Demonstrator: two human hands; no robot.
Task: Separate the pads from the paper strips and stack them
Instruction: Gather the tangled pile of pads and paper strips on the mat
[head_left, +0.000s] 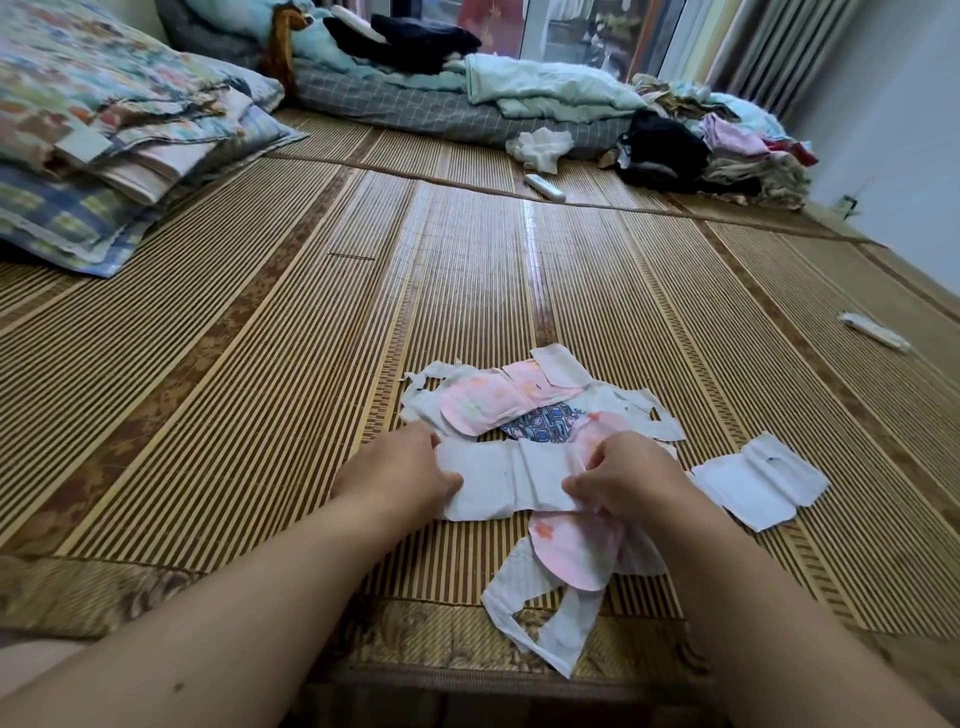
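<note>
On the bamboo mat (260, 389), left hand (400, 470) and right hand (631, 478) each pinch an end of a white pad (506, 480). Beyond that pad lie pink floral pads (483, 402) among torn paper strips (540, 618). Right of it rests a separated white pad (761, 480). Far beyond it, folded bedding (130, 130) and clothes (727, 145).
</note>
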